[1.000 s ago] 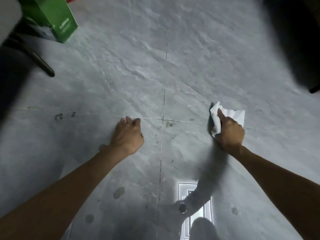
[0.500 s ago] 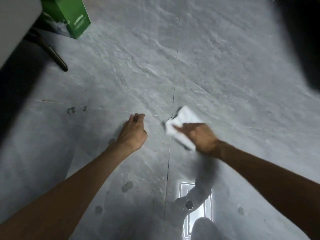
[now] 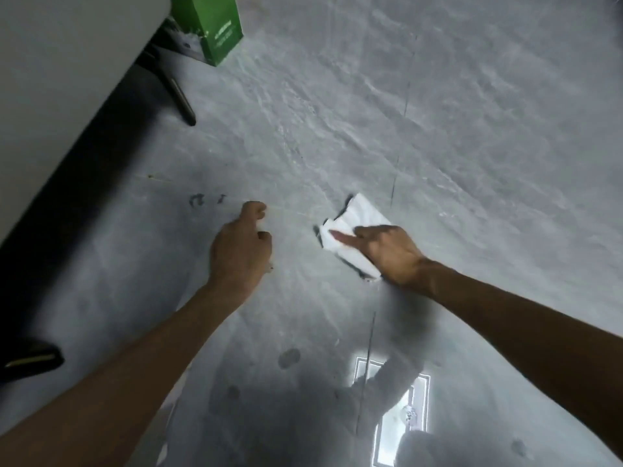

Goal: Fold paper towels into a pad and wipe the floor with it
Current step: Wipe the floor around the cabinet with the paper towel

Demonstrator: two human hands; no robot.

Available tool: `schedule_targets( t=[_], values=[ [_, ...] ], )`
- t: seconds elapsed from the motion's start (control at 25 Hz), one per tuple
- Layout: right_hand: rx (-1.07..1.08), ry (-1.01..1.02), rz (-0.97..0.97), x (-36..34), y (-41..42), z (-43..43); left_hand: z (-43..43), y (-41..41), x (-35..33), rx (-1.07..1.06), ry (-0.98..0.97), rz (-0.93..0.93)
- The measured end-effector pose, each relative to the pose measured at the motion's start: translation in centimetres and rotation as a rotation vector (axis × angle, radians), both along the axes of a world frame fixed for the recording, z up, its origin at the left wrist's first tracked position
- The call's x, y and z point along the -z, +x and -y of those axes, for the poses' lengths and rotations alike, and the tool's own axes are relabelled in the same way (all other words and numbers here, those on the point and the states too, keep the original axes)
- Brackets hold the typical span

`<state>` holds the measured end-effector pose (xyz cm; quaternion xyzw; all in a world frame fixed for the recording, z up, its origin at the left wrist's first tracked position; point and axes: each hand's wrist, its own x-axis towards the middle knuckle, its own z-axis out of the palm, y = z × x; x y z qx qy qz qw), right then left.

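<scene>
- The folded white paper towel pad (image 3: 354,224) lies flat on the grey marbled tile floor (image 3: 455,129), just left of a tile seam.
- The right hand (image 3: 392,254) presses down on its near edge, forefinger stretched straight across the paper.
- The left hand (image 3: 241,252) is propped on the floor near the pad, fingers clenched, grasping nothing.
- Small dark smudges (image 3: 197,199) mark the tile just left of that hand.
- Farther off, a green cardboard box (image 3: 215,25) stands beside a slanted black furniture leg (image 3: 178,96).

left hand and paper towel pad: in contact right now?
Apart. The head view shows a strip of bare floor between the left hand and the paper towel pad.
</scene>
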<state>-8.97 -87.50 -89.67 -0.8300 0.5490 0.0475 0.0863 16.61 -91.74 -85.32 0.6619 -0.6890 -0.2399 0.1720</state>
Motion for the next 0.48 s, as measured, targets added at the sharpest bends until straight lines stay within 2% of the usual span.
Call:
schedule_targets(
  t=[0.08, 0.12, 0.16, 0.2, 0.24, 0.32, 0.4, 0.44, 0.48],
  values=[
    [0.538, -0.188, 0.053, -0.4, -0.2, 3.8, 0.1, 4.6, 0.1, -0.132, 0.017, 0.133],
    [0.729, -0.255, 0.089, -0.3, 1.7, 5.5, 0.1, 6.6, 0.4, -0.171, 0.077, 0.210],
    [0.780, -0.241, 0.141, 0.0, 4.9, 6.7, 0.0, 8.5, 0.6, -0.195, 0.140, 0.282],
    [0.720, -0.153, 0.190, 0.5, 8.9, 7.3, -0.1, 9.8, 0.8, -0.213, 0.201, 0.338],
    [0.545, -0.070, 0.237, 1.1, 13.0, 7.2, -0.3, 10.8, 1.0, -0.228, 0.250, 0.366],
    [-0.045, -0.048, 0.271, 2.0, 19.2, 4.5, -0.6, 11.9, 1.6, -0.203, 0.316, 0.397],
    [-0.577, -0.091, 0.257, 2.0, 19.2, 3.4, -0.6, 12.4, 2.4, -0.098, 0.350, 0.442],
    [-0.735, -0.099, 0.231, 1.6, 17.7, 5.0, -0.6, 12.7, 2.6, -0.063, 0.350, 0.457],
    [-0.760, -0.109, 0.181, 1.4, 16.0, 7.1, -0.5, 12.9, 2.6, -0.069, 0.353, 0.453]
  ],
)
